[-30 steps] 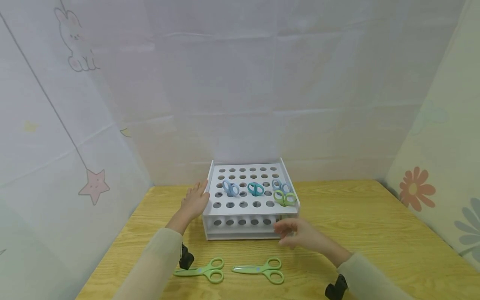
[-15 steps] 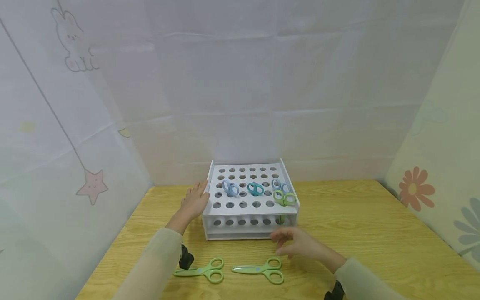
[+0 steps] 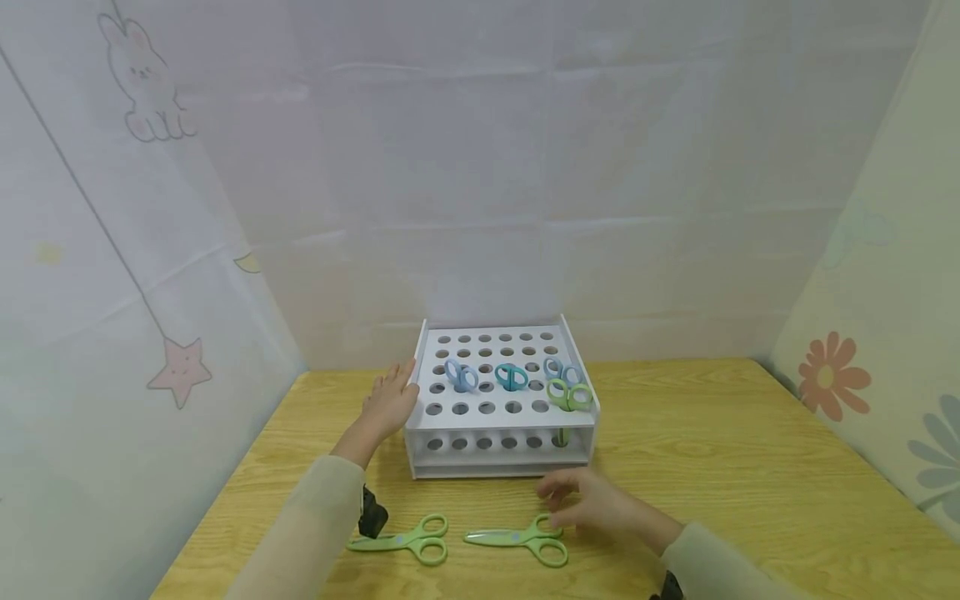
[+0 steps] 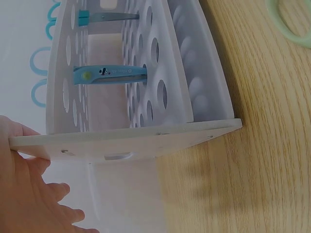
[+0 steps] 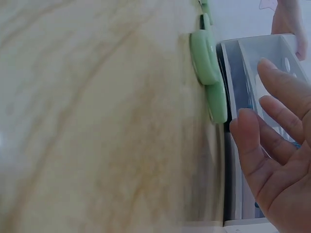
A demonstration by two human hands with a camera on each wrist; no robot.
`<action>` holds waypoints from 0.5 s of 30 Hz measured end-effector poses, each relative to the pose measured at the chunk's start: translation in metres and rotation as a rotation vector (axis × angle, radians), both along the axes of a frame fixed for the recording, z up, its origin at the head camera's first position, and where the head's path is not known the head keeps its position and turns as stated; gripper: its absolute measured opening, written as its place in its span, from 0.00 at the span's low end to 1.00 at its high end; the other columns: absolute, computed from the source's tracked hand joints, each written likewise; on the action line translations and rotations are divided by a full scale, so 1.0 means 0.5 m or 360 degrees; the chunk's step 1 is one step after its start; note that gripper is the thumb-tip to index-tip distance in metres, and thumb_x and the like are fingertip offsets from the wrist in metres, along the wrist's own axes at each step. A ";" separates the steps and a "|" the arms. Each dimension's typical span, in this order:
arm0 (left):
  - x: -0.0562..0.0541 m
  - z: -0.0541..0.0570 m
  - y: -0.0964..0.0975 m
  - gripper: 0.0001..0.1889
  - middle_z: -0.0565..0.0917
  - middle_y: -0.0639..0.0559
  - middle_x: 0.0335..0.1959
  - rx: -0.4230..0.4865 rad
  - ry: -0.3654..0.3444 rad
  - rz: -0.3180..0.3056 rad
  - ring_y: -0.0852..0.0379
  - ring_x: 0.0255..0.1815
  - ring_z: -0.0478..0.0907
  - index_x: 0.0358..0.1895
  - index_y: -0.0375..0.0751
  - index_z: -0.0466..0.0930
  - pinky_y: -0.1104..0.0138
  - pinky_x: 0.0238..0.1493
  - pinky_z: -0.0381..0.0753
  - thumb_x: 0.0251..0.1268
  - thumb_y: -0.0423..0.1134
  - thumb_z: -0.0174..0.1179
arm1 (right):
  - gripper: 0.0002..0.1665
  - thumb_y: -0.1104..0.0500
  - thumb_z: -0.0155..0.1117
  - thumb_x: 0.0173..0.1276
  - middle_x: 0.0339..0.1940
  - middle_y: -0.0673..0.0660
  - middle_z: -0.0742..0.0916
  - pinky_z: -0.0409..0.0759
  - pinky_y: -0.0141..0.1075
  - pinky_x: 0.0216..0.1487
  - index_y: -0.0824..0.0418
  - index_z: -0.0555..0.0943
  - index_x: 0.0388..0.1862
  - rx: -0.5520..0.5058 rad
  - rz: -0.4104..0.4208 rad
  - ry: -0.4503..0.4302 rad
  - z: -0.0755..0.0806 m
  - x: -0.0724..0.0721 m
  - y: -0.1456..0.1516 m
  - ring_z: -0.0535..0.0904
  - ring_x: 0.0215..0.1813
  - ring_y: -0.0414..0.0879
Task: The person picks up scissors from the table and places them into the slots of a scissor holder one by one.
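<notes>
My left hand [image 3: 390, 404] is at the left side of a white rack [image 3: 486, 425] with rows of round holes. In the left wrist view its thumb goes over the side panel's edge, and the fingers lie along the outside. My right hand [image 3: 592, 502] holds nothing; its fingers are loosely bent, just above and beside the handles of green scissors [image 3: 517, 537] on the table. A second pair of green scissors [image 3: 405, 542] lies to the left. Standing in the rack, handles up, are light blue scissors [image 3: 461, 377], teal scissors [image 3: 512, 377], another light blue pair [image 3: 562, 372] and green scissors [image 3: 568, 396].
The wooden table [image 3: 720, 467] extends to both sides of the rack. Behind it hangs a pale sheet [image 3: 480, 167], and printed sheets stand on the left and right. Black wrist cameras show at both sleeves.
My right hand has moved down and slightly left, from the rack's front right corner toward the nearer green scissors. The left hand has stayed in place. The scissors have not moved.
</notes>
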State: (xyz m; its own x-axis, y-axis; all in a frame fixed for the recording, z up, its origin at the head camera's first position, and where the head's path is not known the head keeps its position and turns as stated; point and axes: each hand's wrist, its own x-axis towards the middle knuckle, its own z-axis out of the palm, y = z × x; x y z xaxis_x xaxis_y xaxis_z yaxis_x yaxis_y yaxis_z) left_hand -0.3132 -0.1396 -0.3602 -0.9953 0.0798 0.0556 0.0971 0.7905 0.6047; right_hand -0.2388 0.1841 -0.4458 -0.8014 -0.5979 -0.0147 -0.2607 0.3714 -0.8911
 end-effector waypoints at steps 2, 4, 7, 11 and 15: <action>0.000 0.000 0.000 0.29 0.43 0.38 0.72 -0.0003 0.0004 -0.0002 0.33 0.69 0.34 0.73 0.47 0.46 0.36 0.61 0.35 0.69 0.45 0.33 | 0.25 0.59 0.72 0.52 0.43 0.56 0.82 0.79 0.37 0.33 0.64 0.79 0.49 0.0010 -0.0006 -0.0009 -0.002 0.003 -0.002 0.75 0.44 0.53; 0.001 0.001 0.001 0.29 0.44 0.38 0.72 -0.0002 0.0006 -0.0001 0.32 0.69 0.34 0.73 0.47 0.46 0.36 0.61 0.35 0.69 0.45 0.33 | 0.25 0.59 0.71 0.52 0.44 0.55 0.82 0.78 0.38 0.40 0.63 0.79 0.50 0.0024 0.0005 -0.0007 -0.005 0.004 -0.003 0.75 0.46 0.52; 0.002 0.001 0.001 0.29 0.44 0.38 0.72 -0.0001 0.0008 -0.0001 0.32 0.69 0.35 0.73 0.46 0.46 0.36 0.61 0.35 0.69 0.45 0.33 | 0.24 0.58 0.71 0.54 0.45 0.53 0.83 0.74 0.38 0.48 0.63 0.78 0.51 0.0044 0.0038 0.0012 -0.011 0.003 -0.002 0.75 0.47 0.51; 0.002 0.001 0.001 0.29 0.44 0.38 0.72 -0.0007 0.0012 -0.0002 0.32 0.69 0.35 0.73 0.46 0.47 0.36 0.61 0.35 0.69 0.45 0.33 | 0.24 0.59 0.70 0.55 0.45 0.52 0.83 0.74 0.34 0.48 0.63 0.78 0.51 0.0067 0.0072 0.0051 -0.017 0.003 -0.002 0.75 0.48 0.51; 0.001 0.003 0.001 0.29 0.44 0.38 0.72 -0.0012 0.0014 -0.0004 0.32 0.69 0.35 0.73 0.46 0.46 0.36 0.61 0.36 0.69 0.46 0.33 | 0.25 0.59 0.70 0.54 0.47 0.52 0.82 0.73 0.35 0.51 0.62 0.78 0.51 0.0083 0.0087 0.0033 -0.017 0.003 -0.004 0.75 0.50 0.50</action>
